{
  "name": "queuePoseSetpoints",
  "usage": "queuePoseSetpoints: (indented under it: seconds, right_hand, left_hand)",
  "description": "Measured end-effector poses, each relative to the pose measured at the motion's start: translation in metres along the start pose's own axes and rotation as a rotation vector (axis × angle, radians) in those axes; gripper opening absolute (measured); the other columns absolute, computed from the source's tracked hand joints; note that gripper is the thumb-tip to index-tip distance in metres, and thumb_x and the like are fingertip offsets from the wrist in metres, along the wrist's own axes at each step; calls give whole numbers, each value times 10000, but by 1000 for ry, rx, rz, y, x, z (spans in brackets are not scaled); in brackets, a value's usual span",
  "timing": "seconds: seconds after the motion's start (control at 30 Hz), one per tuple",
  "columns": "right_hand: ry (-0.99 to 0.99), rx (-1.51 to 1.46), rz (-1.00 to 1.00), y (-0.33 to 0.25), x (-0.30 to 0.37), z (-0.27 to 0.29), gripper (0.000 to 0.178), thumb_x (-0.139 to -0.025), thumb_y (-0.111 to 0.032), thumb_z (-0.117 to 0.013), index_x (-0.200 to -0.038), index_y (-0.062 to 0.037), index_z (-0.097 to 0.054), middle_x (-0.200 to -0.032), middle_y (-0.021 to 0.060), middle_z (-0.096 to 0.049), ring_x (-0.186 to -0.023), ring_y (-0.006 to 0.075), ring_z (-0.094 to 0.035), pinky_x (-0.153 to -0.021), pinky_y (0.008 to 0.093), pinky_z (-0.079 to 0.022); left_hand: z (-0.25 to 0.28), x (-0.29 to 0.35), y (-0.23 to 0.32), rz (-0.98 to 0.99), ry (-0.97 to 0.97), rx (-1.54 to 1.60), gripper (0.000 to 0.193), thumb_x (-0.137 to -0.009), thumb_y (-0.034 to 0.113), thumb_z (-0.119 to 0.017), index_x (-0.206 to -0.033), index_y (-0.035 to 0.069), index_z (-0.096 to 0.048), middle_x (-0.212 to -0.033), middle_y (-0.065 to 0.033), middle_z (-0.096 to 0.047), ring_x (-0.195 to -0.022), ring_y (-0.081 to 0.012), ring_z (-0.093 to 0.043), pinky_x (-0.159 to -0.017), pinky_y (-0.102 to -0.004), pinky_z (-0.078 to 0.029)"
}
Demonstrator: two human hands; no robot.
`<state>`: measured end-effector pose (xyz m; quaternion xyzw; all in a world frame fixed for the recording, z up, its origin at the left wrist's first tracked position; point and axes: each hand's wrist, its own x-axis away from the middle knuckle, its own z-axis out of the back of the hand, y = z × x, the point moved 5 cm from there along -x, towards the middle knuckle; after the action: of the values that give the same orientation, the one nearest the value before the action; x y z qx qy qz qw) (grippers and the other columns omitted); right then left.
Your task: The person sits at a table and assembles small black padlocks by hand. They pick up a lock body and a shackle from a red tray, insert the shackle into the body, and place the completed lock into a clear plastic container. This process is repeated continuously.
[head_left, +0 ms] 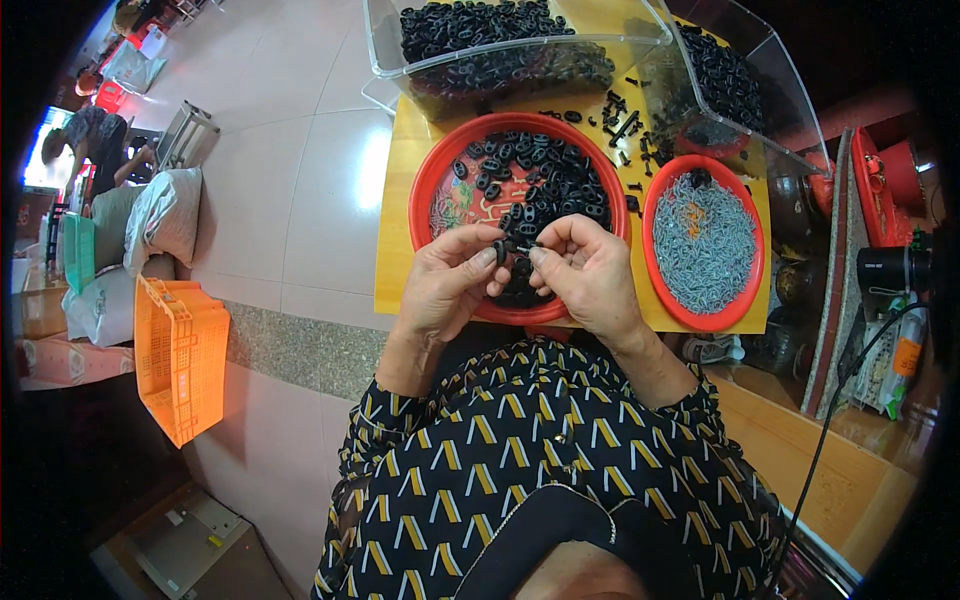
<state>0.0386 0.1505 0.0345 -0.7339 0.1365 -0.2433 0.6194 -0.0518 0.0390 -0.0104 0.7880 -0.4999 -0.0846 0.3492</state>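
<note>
Over the near part of a round red tray, my two hands meet at their fingertips. My left hand pinches a small black oval part between thumb and fingers. My right hand is closed in a pinch beside it, on what looks like a small screw; the fingers cover most of it. Black oval pieces with two holes are heaped in the tray below. To the right stands an oval red tray filled with silvery screws.
Two clear plastic bins of black parts stand at the yellow table's far side. Loose black pieces lie between them. An orange crate sits on the floor at left. Farther off, a person bends near stuffed sacks.
</note>
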Motion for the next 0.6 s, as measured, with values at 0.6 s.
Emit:
queuePoseSetpoints:
  seconds: [0.6]
  right_hand:
    - [-14,77,-45,7,1,-1,49,-776,-14,-564,-786,12,-524,-685,0,-551,-579,23,-512,-478,171,-410]
  left_hand:
    - [-11,5,-2,-94,-28,-185,228,-810,22,-563,-1032,-29,-544,-805,-71,-584,-669,-119,-558,-587,-229,-466]
